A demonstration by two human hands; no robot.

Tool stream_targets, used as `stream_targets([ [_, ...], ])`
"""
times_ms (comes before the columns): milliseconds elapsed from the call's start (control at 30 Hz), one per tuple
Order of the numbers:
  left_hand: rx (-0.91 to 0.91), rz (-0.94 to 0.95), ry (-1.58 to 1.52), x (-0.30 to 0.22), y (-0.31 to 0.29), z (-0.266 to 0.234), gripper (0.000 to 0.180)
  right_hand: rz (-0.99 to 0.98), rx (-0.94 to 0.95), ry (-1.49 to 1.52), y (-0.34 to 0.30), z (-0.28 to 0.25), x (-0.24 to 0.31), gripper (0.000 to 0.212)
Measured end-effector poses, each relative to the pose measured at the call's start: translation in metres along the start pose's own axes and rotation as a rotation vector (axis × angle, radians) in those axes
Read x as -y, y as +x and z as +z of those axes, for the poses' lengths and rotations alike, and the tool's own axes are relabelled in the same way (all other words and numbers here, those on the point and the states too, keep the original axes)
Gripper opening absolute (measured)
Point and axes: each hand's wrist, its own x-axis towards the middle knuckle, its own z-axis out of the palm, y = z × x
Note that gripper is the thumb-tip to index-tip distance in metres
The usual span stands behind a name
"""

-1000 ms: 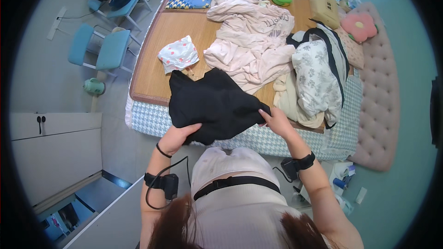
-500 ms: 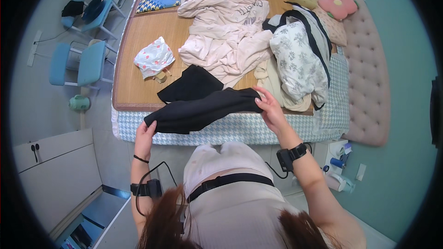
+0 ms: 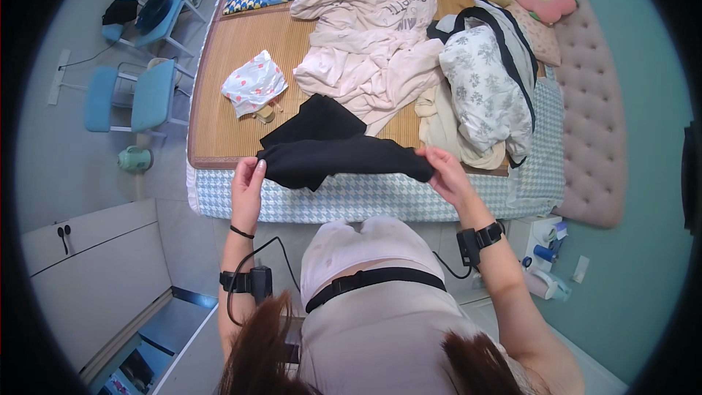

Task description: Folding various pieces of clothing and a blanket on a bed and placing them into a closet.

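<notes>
Nearest: left hand (image 3: pixel 248 179), thumb and fingers pinching the left end of a soft, smooth black cloth garment (image 3: pixel 344 157); right hand (image 3: pixel 447 179) pinches the right end likewise. Change over the last half second: left hand has come up to about level with the right, so the band between them, slanted then, now runs roughly parallel to the near edge of the bed (image 3: pixel 537 175). One second back the garment showed as a broad panel. Reading: near part now gathered narrow and seemingly drawn out lengthwise. Position: band spans directly between the hands, over the blue-and-white houndstooth cover (image 3: pixel 380 201) and the near edge of the tan woven mat with brown border (image 3: pixel 219 121); a squarish flap extends beyond it over the mat. Farther: white red-spotted bag (image 3: pixel 252 82) toward the mat's left edge; grey-floral white quilt (image 3: pixel 479 77) toward its right; crumpled pale-pink fabric (image 3: pixel 365 51) between, reaching farthest.
</notes>
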Motion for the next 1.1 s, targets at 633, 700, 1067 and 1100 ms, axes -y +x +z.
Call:
stream_targets([
  [633,0.26,-0.048,0.339,0.052,-0.014,-0.013,0.028,-0.072,-0.196,-0.563,0.003,-0.009,-0.032,0.04],
  [700,0.36,0.06,0.595,0.067,-0.016,-0.011,0.031,-0.146,-0.26,-1.107,0.006,-0.02,-0.042,0.036],
  [1067,0.594,-0.111,0.673,0.229,0.052,0.008,0.017,0.073,-0.254,-1.395,0.099,-0.155,-0.118,0.022],
  [1100,0.582,-0.259,0.61,0.244,0.071,0.022,0.016,0.186,-0.236,-1.405,0.12,-0.177,-0.122,0.023],
])
